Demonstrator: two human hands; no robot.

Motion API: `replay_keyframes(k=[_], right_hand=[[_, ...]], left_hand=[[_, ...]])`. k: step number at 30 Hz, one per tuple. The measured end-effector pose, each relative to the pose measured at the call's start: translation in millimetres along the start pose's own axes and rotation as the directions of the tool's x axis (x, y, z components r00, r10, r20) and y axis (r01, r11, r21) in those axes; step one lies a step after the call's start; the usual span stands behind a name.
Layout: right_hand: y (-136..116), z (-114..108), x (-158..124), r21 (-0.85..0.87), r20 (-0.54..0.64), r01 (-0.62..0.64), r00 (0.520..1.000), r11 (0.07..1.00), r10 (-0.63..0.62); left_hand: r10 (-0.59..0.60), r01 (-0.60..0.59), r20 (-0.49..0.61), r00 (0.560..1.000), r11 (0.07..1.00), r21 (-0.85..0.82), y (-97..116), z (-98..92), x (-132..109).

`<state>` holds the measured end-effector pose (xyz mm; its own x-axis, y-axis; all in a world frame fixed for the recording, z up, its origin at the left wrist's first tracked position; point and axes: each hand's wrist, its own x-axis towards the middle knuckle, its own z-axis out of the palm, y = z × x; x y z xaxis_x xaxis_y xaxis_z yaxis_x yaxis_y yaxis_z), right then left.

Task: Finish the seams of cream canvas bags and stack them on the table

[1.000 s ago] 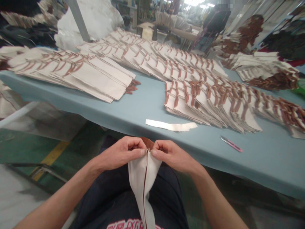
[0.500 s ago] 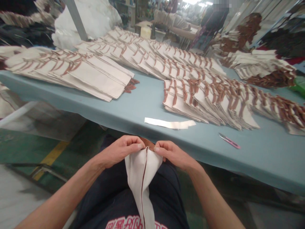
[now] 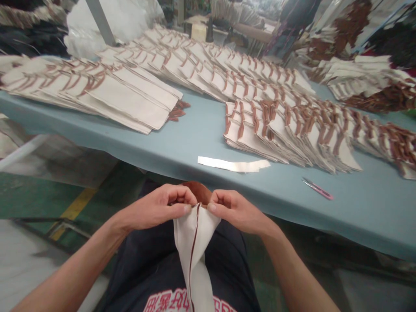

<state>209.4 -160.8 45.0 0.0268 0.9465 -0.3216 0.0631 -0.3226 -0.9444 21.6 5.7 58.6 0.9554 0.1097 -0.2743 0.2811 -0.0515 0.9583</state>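
A cream cloth piece (image 3: 202, 242) is held at its upper edge by both hands, just in front of the body and below the near edge of the table (image 3: 156, 151). The edge is pinched between thumb and curled fingers by the left hand (image 3: 152, 210) and, on the other side of the dark seam (image 3: 195, 238), by the right hand (image 3: 240, 212); both grips are closed on the cloth. Compared with half a second ago, the left thumb has been lowered slightly, the seam is bent into more of a curve, and more of the brown flap (image 3: 199, 193) is shown just beyond the fingertips. The white strip (image 3: 232, 164), beyond the grip, and the pink-handled snips (image 3: 317, 189), farther to its right, have been left where they lay on the table, as have the cream-and-brown stacks (image 3: 276, 125) beyond them and the cream stack (image 3: 130, 95) beyond and to the left; all are seen a little higher, as the view has been tipped. Below the grip, red characters edged in white (image 3: 167, 300) are printed on the dark clothing (image 3: 143, 264); they are partly covered by the hanging cloth and cut off, and cannot be read with certainty.
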Motion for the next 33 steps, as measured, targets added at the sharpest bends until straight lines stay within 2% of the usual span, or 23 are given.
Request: replay_keyframes(k=[5,13,23,33], right_hand=[[-10.7,6.3,-6.4,-0.119,-0.016,0.051,0.998,0.992,-0.053],[-27.7,14.3,-13.8,-0.181,-0.008,0.102,0.994,0.978,-0.105],[-39.4,26.9,-23.6,-0.152,-0.010,0.192,0.981,0.970,-0.195],[-52.1,33.0,-25.4,-0.104,-0.010,0.257,0.966,0.961,-0.260]], left_hand=[[0.011,-0.010,0.000,1.000,0.988,0.151,12.4,2.8,-10.5],[0.147,-0.134,-0.015,0.989,0.937,0.324,26.5,8.7,-22.7],[0.218,-0.215,0.031,0.976,0.917,0.335,32.7,16.6,-31.8],[0.264,-0.268,0.048,0.963,0.935,0.233,34.0,13.3,-31.7]])
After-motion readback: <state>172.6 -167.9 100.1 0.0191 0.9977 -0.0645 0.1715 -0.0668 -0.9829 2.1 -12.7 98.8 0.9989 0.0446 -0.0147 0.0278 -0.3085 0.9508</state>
